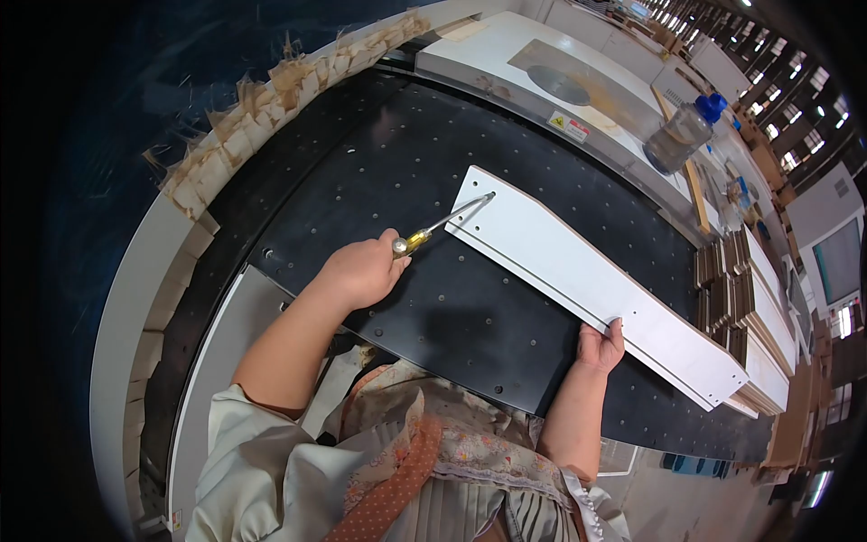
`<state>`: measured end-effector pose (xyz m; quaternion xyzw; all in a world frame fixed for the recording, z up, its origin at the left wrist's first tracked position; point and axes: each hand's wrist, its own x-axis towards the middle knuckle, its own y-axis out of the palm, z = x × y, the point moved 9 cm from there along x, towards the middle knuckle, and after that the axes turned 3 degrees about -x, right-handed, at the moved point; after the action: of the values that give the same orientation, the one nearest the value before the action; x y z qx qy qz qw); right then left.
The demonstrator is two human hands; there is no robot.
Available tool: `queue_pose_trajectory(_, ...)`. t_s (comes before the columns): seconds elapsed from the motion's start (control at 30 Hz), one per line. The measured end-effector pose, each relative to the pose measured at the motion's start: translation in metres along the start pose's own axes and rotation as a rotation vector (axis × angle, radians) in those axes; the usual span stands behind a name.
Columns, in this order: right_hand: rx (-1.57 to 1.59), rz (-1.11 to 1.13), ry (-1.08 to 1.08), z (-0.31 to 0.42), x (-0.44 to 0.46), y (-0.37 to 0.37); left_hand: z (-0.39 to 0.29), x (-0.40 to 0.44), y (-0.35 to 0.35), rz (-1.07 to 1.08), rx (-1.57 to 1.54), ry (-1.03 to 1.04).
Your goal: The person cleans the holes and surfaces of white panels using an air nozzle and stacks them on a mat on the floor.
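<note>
Left hand [361,271] round screwdriver [417,240], tip perhaps hidden in white panel [578,266].

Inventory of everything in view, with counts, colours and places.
panel: 1, white, over the table
screwdriver: 1, yellow handle, tip at panel's far end
table: 1, black, centre
stacked boards: several, white, brown edges, right
bottle: 1, clear, blue cap, on machine
machine: 1, white, beyond table
label: 1, yellow and red, machine's front
screen: 1, bluish, far right
left hand: 1, bare, holding screwdriver
right hand: 1, bare, gripping panel's near edge
</note>
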<state>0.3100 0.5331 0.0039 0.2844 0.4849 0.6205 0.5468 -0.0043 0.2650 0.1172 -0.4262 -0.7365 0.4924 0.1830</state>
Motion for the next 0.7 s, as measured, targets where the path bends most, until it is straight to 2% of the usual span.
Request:
queue_pose_trajectory(0.4, -0.008, 0.050, 0.003, -0.001, -0.001, 0.005, -0.004, 0.000, -0.005, -0.001, 0.016, 0.014)
queue_pose_trajectory(0.6, -0.007, -0.044, -0.018, -0.001, -0.003, 0.004, 0.010, -0.008, 0.005, -0.028, -0.091, 0.041)
queue_pose_trajectory(0.7, -0.013, -0.071, -0.022, -0.001, -0.008, 0.008, 0.031, -0.015, 0.004, -0.054, -0.139, -0.048)
